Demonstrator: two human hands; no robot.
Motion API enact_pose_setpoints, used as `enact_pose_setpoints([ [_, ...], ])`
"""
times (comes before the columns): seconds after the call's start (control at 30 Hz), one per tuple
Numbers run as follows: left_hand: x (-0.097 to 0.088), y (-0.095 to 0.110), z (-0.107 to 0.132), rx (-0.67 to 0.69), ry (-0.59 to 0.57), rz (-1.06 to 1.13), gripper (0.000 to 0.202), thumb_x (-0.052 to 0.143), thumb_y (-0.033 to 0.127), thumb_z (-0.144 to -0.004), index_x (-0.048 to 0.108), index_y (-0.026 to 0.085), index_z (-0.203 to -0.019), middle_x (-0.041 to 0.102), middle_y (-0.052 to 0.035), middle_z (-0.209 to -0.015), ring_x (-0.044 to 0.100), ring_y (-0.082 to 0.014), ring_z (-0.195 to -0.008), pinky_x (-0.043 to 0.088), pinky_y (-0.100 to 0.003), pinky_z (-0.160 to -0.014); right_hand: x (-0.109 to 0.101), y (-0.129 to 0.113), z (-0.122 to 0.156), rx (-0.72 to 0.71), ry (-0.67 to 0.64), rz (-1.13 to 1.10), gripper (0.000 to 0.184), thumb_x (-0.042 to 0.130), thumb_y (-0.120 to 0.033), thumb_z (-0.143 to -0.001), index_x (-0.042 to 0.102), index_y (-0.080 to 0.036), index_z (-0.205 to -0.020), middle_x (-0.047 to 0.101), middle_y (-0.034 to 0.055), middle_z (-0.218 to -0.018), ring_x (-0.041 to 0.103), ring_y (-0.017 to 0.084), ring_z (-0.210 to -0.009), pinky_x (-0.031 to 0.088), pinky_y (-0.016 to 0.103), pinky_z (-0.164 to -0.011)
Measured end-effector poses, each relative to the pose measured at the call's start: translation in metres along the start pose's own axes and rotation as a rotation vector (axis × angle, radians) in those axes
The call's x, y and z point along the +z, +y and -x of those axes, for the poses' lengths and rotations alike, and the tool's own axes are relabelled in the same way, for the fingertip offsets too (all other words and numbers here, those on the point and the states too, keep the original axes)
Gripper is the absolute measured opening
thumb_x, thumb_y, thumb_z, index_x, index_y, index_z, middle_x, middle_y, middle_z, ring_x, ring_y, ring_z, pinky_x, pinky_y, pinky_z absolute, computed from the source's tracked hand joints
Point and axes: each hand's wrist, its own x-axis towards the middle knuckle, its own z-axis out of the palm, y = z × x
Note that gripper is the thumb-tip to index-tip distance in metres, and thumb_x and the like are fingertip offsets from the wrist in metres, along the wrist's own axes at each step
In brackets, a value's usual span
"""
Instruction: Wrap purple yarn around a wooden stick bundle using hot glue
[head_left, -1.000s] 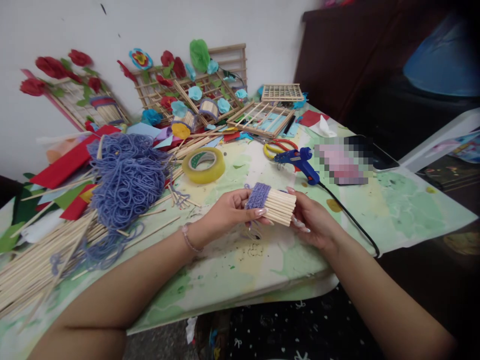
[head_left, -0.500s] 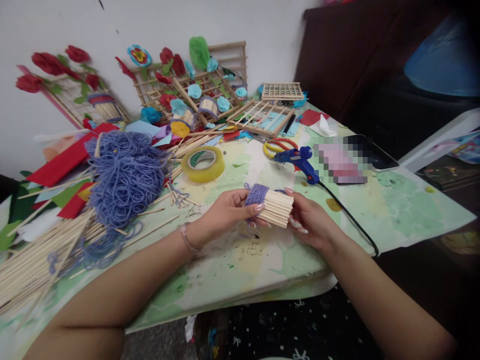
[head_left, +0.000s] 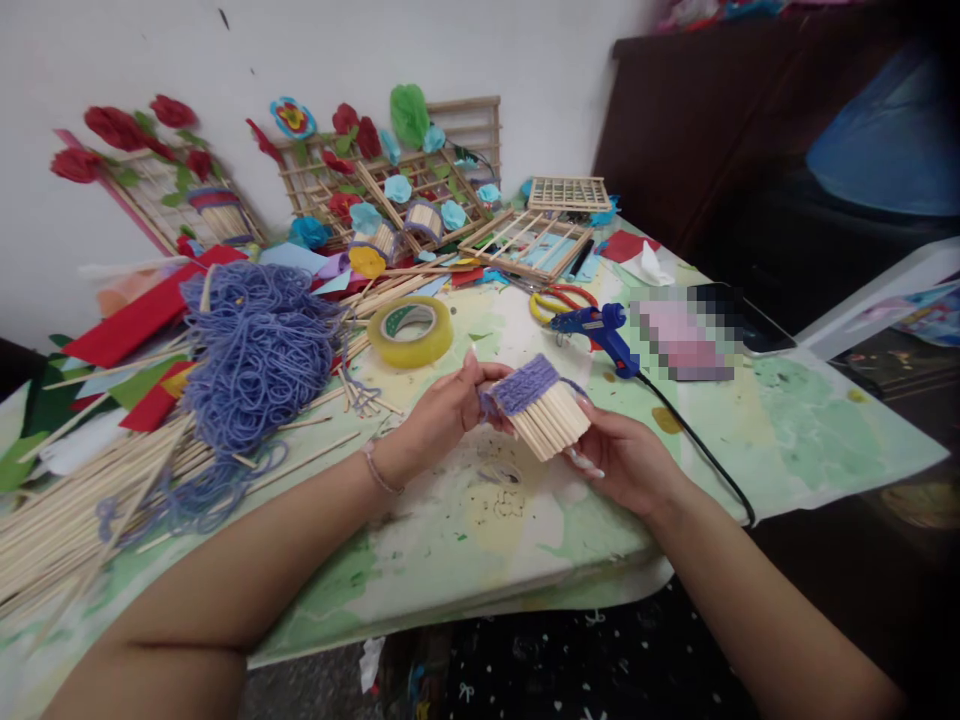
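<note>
A small wooden-stick pot (head_left: 551,425), its pale sticks side by side under a band of purple yarn (head_left: 529,383), is held tilted above the table between both hands. My right hand (head_left: 634,460) grips it at the lower right, thumb in front and fingers beneath. At the other end, my left hand (head_left: 450,410) has curled fingers against the band's edge, with loose purple yarn among them and the thumb raised. One yarn strand runs from the band toward my right hand. Some left fingertips are hidden behind the pot.
A tangled purple yarn heap (head_left: 259,350) and long sticks (head_left: 90,510) lie at left. Behind the hands are a tape roll (head_left: 411,330), a blue glue gun (head_left: 600,330) with a black cord, and scissors (head_left: 562,300). Stick frames with paper flowers (head_left: 345,205) lean on the wall.
The pot has been turned so its yarn band faces up and its sticks slant downward. My left thumb has come off the band and lifted. The camera view shifted slightly.
</note>
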Motion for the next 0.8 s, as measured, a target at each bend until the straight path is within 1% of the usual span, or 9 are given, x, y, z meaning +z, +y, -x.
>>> enact_pose_setpoints([
  [0.1, -0.008, 0.004, -0.005, 0.002, 0.074, 0.037, 0.047, 0.051, 0.059, -0.088, 0.064, 0.014, -0.088, 0.068, -0.0052, -0.074, 0.063, -0.0143, -0.062, 0.047, -0.025, -0.057, 0.002, 0.002, 0.006, -0.035, -0.045, 0.013, 0.028, 0.078, -0.036, -0.07, 0.066, -0.018, -0.088, 0.058, 0.0, -0.065, 0.05, 0.01, -0.052, 0.04, 0.02, -0.043],
  [0.23, -0.021, 0.0, -0.011, 0.078, 0.353, -0.032, 0.026, 0.062, 0.038, -0.087, 0.059, 0.015, -0.075, 0.065, -0.0007, -0.068, 0.059, -0.0094, -0.059, 0.042, -0.021, -0.058, 0.003, 0.004, 0.009, -0.121, -0.08, 0.02, 0.027, 0.078, -0.038, -0.071, 0.068, -0.018, -0.087, 0.057, 0.0008, -0.067, 0.05, 0.01, -0.054, 0.042, 0.021, -0.048],
  [0.33, -0.026, -0.003, -0.014, 0.041, 0.485, -0.083, 0.026, 0.064, 0.036, -0.085, 0.058, 0.015, -0.071, 0.064, -0.001, -0.067, 0.057, -0.0087, -0.059, 0.037, -0.02, -0.055, 0.003, 0.004, 0.008, -0.197, -0.087, 0.022, 0.024, 0.074, -0.039, -0.076, 0.068, -0.019, -0.087, 0.058, 0.0017, -0.07, 0.05, 0.01, -0.056, 0.042, 0.021, -0.049],
  [0.4, -0.023, -0.005, -0.012, 0.02, 0.444, -0.099, 0.031, 0.064, 0.043, -0.083, 0.059, 0.015, -0.072, 0.066, -0.0029, -0.072, 0.058, -0.0099, -0.062, 0.036, -0.021, -0.055, 0.003, 0.004, 0.008, -0.227, -0.09, 0.031, 0.024, 0.072, -0.041, -0.078, 0.068, -0.02, -0.089, 0.059, 0.0017, -0.072, 0.05, 0.01, -0.056, 0.042, 0.022, -0.049],
  [0.53, -0.001, -0.009, 0.0, 0.066, 0.042, -0.129, 0.05, 0.066, 0.06, -0.075, 0.065, 0.015, -0.1, 0.069, -0.0089, -0.098, 0.062, -0.0182, -0.089, 0.044, -0.028, -0.075, 0.006, 0.008, 0.006, -0.22, -0.105, 0.101, 0.03, 0.065, -0.048, -0.084, 0.065, -0.021, -0.097, 0.061, 0.0011, -0.074, 0.052, 0.01, -0.057, 0.044, 0.023, -0.055],
  [0.57, 0.004, -0.011, 0.003, 0.072, 0.005, -0.15, 0.054, 0.071, 0.059, -0.071, 0.065, 0.015, -0.103, 0.069, -0.0086, -0.1, 0.061, -0.0181, -0.091, 0.044, -0.028, -0.079, 0.007, 0.01, 0.005, -0.214, -0.109, 0.137, 0.033, 0.063, -0.051, -0.085, 0.063, -0.021, -0.099, 0.062, 0.0012, -0.074, 0.054, 0.01, -0.059, 0.045, 0.024, -0.057],
  [0.6, 0.009, -0.012, 0.006, 0.066, -0.023, -0.169, 0.054, 0.074, 0.057, -0.069, 0.065, 0.015, -0.102, 0.068, -0.0077, -0.098, 0.06, -0.0173, -0.088, 0.044, -0.029, -0.08, 0.008, 0.012, 0.005, -0.21, -0.111, 0.181, 0.035, 0.062, -0.053, -0.085, 0.062, -0.021, -0.099, 0.064, 0.0016, -0.076, 0.056, 0.011, -0.06, 0.046, 0.025, -0.059],
  [0.7, 0.012, -0.013, 0.01, 0.049, -0.014, -0.14, 0.049, 0.076, 0.055, -0.068, 0.065, 0.014, -0.093, 0.067, -0.0038, -0.085, 0.058, -0.0136, -0.076, 0.044, -0.027, -0.076, 0.008, 0.015, 0.005, -0.222, -0.073, 0.321, 0.042, 0.062, -0.056, -0.084, 0.056, -0.022, -0.108, 0.07, 0.0037, -0.084, 0.063, 0.014, -0.063, 0.048, 0.028, -0.061],
  [0.8, 0.002, -0.009, 0.005, 0.047, 0.053, 0.003, 0.044, 0.077, 0.049, -0.069, 0.067, 0.014, -0.093, 0.067, -0.004, -0.087, 0.06, -0.0137, -0.078, 0.044, -0.026, -0.075, 0.005, 0.011, 0.017, -0.174, 0.003, 0.491, 0.053, 0.064, -0.054, -0.082, 0.05, -0.024, -0.122, 0.074, 0.0061, -0.086, 0.064, 0.014, -0.057, 0.044, 0.024, -0.047],
])
